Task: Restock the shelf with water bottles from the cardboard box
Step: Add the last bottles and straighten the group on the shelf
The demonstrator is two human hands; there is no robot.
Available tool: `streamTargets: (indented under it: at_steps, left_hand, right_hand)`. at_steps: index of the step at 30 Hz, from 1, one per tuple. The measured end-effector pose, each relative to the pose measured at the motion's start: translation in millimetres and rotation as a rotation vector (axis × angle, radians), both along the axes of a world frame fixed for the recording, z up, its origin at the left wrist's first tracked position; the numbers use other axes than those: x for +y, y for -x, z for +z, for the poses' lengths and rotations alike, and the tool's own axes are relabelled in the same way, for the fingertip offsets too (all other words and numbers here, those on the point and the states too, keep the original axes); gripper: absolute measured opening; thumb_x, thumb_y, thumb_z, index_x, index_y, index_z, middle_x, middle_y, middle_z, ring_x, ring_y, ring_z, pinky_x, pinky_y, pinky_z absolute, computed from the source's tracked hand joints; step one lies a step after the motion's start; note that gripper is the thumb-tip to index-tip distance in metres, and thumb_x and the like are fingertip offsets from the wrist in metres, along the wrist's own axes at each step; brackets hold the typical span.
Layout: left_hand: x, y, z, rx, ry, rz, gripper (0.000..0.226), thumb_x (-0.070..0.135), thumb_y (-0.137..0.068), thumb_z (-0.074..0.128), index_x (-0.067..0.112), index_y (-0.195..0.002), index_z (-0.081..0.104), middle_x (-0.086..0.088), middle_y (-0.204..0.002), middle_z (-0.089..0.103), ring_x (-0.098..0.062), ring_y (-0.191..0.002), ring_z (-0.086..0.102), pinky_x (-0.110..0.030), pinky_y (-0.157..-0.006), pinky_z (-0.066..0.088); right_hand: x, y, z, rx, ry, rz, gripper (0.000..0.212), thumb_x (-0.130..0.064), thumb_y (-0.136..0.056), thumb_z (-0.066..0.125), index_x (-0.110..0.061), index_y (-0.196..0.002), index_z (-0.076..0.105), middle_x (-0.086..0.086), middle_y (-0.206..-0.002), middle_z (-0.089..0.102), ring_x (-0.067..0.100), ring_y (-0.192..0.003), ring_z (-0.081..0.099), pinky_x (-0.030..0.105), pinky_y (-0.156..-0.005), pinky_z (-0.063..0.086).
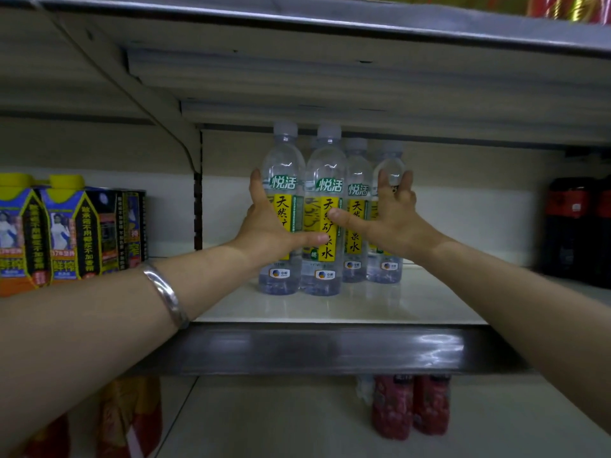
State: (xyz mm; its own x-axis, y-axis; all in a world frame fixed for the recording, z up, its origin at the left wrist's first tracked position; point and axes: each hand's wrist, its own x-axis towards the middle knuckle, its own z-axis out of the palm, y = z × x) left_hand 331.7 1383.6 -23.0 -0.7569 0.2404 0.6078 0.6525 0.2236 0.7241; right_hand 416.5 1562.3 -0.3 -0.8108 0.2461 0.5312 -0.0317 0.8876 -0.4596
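Several clear water bottles with yellow and green labels stand upright in a tight cluster on the white shelf. My left hand lies against the left side of the cluster, fingers straight, thumb stretched across the front bottles. My right hand presses the right side, fingers straight up along the rightmost bottle, thumb pointing left over the labels. The cardboard box is out of view.
Blue and yellow drink cartons fill the shelf bay to the left. Dark bottles stand at the far right. Bare shelf lies in front of and right of the water bottles. Red bottles sit on the lower shelf. An upper shelf hangs close overhead.
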Motion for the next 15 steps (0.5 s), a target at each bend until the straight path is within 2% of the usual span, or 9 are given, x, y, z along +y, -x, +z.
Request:
streamTargets:
  at_steps: [7,15]
  left_hand:
    - [0.2,3.2,-2.1,0.016,0.001,0.009,0.144,0.032,-0.05,0.094,0.034,-0.148,-0.01,-0.001,-0.143,0.042,-0.021,-0.132,0.043,-0.044,-0.11,0.039]
    - [-1.2,-6.5,-0.7,-0.037,0.044,0.02,0.143,0.034,-0.056,0.092,0.033,-0.148,-0.017,-0.002,-0.15,0.034,-0.023,-0.138,0.036,-0.042,-0.113,0.034]
  right_hand:
    - [-1.5,3.4,-1.4,-0.026,-0.021,-0.026,0.122,-0.08,-0.069,0.051,-0.018,-0.153,-0.011,0.009,-0.153,-0.037,0.038,-0.144,-0.024,0.054,-0.117,0.001]
    - [-5.7,-2.1,2.8,0.005,-0.029,-0.057,0.12,-0.075,-0.071,0.057,-0.016,-0.154,-0.006,0.013,-0.158,-0.027,0.036,-0.146,-0.018,0.051,-0.12,0.008]
